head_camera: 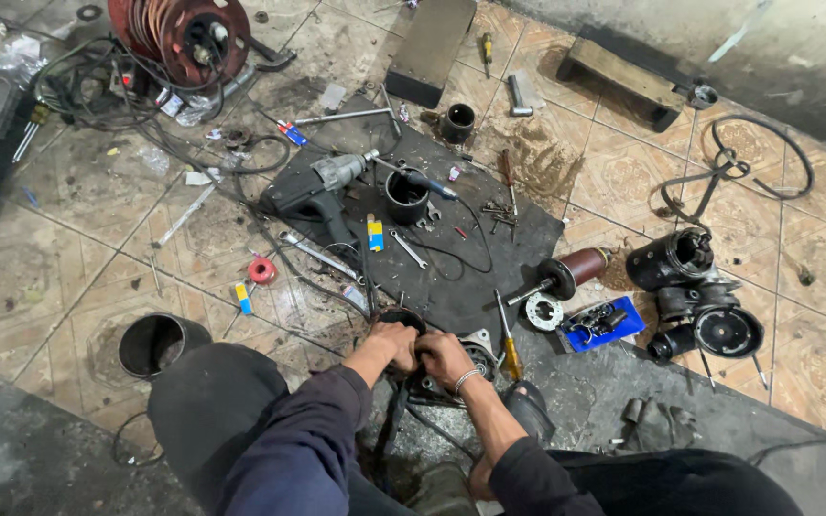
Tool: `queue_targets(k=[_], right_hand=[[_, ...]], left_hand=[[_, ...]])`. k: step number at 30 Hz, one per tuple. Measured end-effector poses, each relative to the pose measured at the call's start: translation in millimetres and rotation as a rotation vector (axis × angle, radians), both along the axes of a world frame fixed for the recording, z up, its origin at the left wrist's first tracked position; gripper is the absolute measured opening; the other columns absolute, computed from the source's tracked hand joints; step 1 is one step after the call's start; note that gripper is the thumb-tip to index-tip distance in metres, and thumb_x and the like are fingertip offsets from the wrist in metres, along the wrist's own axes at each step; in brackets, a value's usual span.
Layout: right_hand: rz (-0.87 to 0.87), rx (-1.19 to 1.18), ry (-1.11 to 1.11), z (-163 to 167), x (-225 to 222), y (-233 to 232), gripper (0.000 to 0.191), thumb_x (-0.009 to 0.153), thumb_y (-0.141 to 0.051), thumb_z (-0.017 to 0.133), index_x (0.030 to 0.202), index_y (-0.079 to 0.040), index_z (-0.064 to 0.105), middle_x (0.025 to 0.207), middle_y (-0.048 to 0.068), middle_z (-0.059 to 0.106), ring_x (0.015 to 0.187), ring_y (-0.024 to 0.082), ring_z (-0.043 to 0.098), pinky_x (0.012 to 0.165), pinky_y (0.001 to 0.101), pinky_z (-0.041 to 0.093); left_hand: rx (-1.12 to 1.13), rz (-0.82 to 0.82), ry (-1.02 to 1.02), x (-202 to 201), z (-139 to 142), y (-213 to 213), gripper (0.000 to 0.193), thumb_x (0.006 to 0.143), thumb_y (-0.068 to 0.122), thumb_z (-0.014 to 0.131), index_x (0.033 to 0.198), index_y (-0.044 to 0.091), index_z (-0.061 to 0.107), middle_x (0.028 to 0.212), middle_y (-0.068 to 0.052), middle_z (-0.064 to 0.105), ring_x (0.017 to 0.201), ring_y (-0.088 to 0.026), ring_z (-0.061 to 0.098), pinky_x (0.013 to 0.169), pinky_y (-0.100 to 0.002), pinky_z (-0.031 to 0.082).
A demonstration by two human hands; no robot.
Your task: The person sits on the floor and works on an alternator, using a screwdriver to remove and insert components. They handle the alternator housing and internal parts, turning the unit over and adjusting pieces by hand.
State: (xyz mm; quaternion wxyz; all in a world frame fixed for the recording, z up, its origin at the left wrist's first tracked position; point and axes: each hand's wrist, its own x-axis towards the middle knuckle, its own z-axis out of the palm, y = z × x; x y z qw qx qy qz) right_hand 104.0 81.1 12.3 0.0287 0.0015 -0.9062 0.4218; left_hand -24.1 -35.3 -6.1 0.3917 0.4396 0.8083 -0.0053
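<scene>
- Left hand closed over top rim of dark round motor housing, fingers curled down on it.
- Right hand clamped on same housing from the other side; bracelet at wrist. Housing sits on floor between knees, at near edge of black mat.
- Risk: both grips oily-looking; slip likely to pinch fingers against silver end plate just beside.
- Risk: yellow-handled screwdriver lies touching distance from right hand, tip pointing away; sudden jerk could knock it or roll it.
- Risk: black cables trail across mat near drill; snag possible if housing pulled back.
- Small loose bolts on mat could scatter.
- Blue flat tray right of mat, rectangular, holding small metal parts.
- Small yellow-and-blue packet mid-mat, upright oblong; similar one on tiles, left.
- Red tape roll near it.
</scene>
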Motion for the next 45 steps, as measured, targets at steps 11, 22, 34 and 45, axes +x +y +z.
queue_targets(k=[11,22,34,45], right_hand=[[-0.36,0.097,-0.077,108.0,-4.1,35.6,0.03,0.081,0.0,0.061,0.105,-0.008,0.079,0.099,0.016,0.078,0.083,0.029,0.076,0.078,0.0358,0.059],[-0.284,0.184,-0.079,263.5,48.0,76.6,0.026,0.083,-0.001,0.067,0.106,-0.007,0.078,0.091,0.012,0.08,0.08,0.02,0.077,0.073,0.0331,0.058],[-0.451,0.001,0.011,252.0,31.9,69.6,0.022,0.092,-0.006,0.064,0.112,-0.003,0.074,0.083,0.008,0.077,0.07,0.013,0.067,0.065,0.029,0.054],[-0.596,-0.477,0.047,285.1,20.9,56.8,0.023,0.097,-0.019,0.07,0.102,0.004,0.075,0.073,0.003,0.066,0.059,0.008,0.049,0.051,0.0242,0.038]], left_hand=[[-0.091,0.007,-0.072,-2.7,30.8,-10.6,0.083,0.068,0.061,0.081,0.129,0.007,0.068,0.135,-0.017,0.066,0.126,-0.033,0.064,0.104,-0.043,0.05],[0.046,0.09,-0.031,0.8,8.0,-12.0,0.084,0.058,0.035,0.096,0.132,0.014,0.063,0.138,-0.014,0.063,0.13,-0.033,0.059,0.106,-0.044,0.048],[0.895,0.466,-0.744,-40.7,7.0,-22.0,0.057,0.06,0.011,0.097,0.11,0.002,0.071,0.104,-0.006,0.072,0.094,-0.016,0.064,0.089,-0.037,0.053],[1.143,0.955,-1.561,-22.8,224.8,-32.7,0.065,0.075,0.013,0.08,0.136,0.004,0.059,0.121,-0.012,0.071,0.109,-0.027,0.069,0.101,-0.046,0.054]])
